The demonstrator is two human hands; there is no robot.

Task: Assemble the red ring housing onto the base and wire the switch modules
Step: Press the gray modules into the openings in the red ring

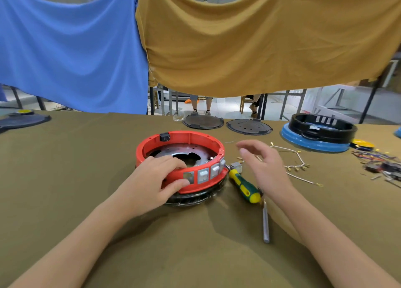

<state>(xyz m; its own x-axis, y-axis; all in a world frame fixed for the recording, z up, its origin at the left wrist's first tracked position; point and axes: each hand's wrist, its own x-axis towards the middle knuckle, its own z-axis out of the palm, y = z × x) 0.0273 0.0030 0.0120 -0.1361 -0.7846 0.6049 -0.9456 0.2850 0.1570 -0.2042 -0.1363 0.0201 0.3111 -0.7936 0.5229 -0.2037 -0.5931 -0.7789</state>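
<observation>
The red ring housing [195, 137] sits on a black base [191, 198] in the middle of the table, with white switch modules [209, 173] set in its near wall and one empty slot beside them. My left hand [156, 179] grips the housing's near rim, fingers inside and thumb on the outer wall by the empty slot. My right hand [263, 162] hovers to the right of the housing with loose fingers, holding nothing. A loose switch module [236, 166] lies under it. White wires with crimp terminals [297, 164] lie further right.
A yellow-green screwdriver [245, 185] lies right of the housing, its shaft [265, 224] pointing toward me. Two black round plates [248, 127] sit at the far edge. A black ring on a blue base [319, 133] and a heap of coloured wires [382, 164] stand far right.
</observation>
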